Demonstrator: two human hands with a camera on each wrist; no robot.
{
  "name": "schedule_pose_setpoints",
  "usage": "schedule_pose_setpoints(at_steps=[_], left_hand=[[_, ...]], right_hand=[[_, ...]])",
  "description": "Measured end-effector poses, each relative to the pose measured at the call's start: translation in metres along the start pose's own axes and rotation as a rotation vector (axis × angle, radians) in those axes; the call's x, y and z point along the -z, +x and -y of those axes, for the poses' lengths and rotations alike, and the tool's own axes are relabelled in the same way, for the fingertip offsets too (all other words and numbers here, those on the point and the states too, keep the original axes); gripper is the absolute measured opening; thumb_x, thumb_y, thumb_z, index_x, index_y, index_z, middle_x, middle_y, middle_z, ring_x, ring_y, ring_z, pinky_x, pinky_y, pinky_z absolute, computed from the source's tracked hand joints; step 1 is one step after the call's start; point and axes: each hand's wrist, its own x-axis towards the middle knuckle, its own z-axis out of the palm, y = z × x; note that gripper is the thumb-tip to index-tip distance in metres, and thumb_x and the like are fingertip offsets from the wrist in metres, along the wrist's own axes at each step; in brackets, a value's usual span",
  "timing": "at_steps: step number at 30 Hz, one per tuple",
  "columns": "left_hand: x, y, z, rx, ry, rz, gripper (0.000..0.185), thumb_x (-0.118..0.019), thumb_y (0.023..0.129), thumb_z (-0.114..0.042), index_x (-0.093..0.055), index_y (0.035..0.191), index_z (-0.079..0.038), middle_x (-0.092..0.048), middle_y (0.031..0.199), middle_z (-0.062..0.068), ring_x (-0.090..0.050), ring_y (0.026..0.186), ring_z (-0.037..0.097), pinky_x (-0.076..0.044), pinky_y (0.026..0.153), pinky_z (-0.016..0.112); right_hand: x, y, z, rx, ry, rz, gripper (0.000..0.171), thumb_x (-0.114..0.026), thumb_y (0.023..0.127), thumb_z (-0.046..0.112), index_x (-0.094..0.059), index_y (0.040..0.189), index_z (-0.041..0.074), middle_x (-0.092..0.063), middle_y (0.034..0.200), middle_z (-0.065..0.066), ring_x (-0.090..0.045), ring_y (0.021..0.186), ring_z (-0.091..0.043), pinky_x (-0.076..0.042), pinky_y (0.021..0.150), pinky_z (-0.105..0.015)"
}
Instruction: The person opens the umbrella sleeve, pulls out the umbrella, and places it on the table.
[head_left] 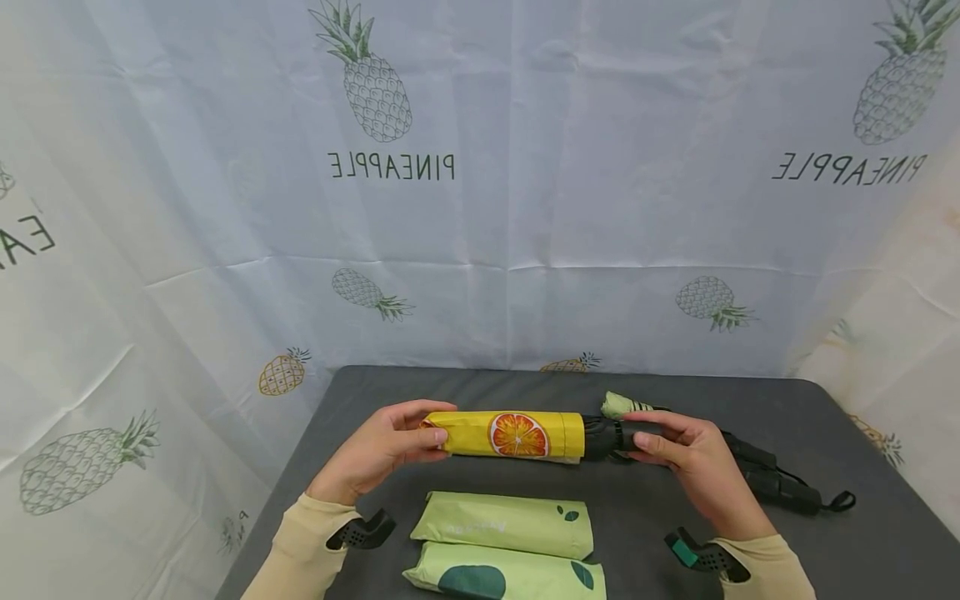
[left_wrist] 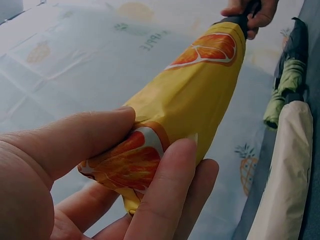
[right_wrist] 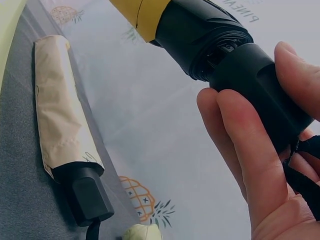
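Lying crosswise above the middle of the grey table [head_left: 825, 417], the yellow folding umbrella [head_left: 510, 433] runs its long axis left to right between both hands. The left hand [head_left: 382, 450] pinches the closed tip of the orange-slice sleeve [left_wrist: 200, 85] between thumb and fingers [left_wrist: 165, 200]. At the other end, the right hand [head_left: 690, 462] curls around the black handle [right_wrist: 260, 85], just past the bunched black canopy. Each hand has one end, so neither is nearer. Two pale green sleeved umbrellas [head_left: 510, 525] lie toward the table's near edge, below it.

The sleeved umbrella [head_left: 513, 434] lies crosswise above the table [head_left: 840, 417], two folded sleeves [head_left: 506, 525] before it, another umbrella [head_left: 772, 479] behind-right.
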Motion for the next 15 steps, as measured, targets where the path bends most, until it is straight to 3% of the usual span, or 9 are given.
schedule_pose_setpoints(at_steps=[15], left_hand=[[0.0016, -0.0003, 0.0007, -0.006, 0.011, -0.014, 0.058, -0.077, 0.102, -0.014, -0.056, 0.155, -0.002, -0.066, 0.141, 0.010, -0.072, 0.119, 0.025, -0.066, 0.101, 0.038]], right_hand=[[0.0077, -0.0010, -0.0016, 0.032, 0.019, 0.011, 0.039, -0.066, 0.108, 0.005, -0.064, 0.145, -0.006, -0.074, 0.128, 0.020, -0.075, 0.111, -0.004, -0.067, 0.093, -0.031]])
